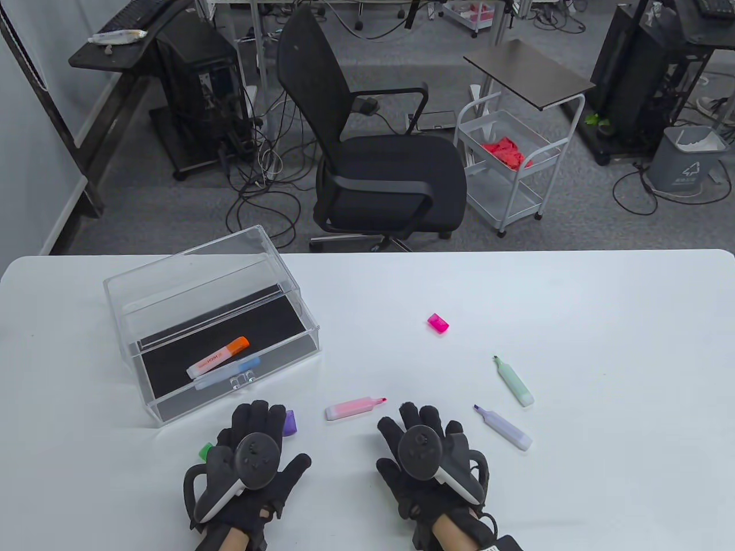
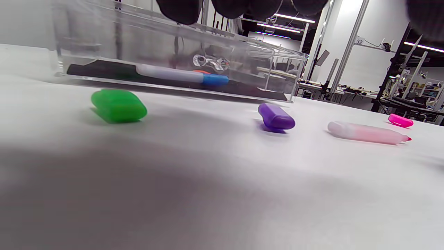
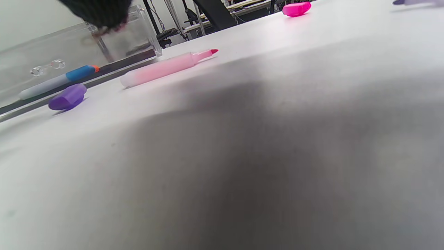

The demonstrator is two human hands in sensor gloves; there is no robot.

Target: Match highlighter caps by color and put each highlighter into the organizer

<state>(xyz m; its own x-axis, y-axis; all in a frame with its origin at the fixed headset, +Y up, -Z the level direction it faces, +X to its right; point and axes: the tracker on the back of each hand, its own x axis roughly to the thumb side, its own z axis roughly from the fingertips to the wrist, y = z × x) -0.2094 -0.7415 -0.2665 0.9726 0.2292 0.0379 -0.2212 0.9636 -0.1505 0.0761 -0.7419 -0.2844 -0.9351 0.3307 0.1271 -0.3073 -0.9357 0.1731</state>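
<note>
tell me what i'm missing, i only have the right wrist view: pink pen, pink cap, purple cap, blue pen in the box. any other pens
Observer: Yes, an uncapped green highlighter and an uncapped purple highlighter lie right of the right hand.
Operator: green cap anywhere
Observer: The green cap lies by the left hand.
Operator: just blue in the box
Observer: No, an orange-capped highlighter lies in the organizer too.

A post (image 2: pixel 359 42) tag reads "32" (other print illegible).
</note>
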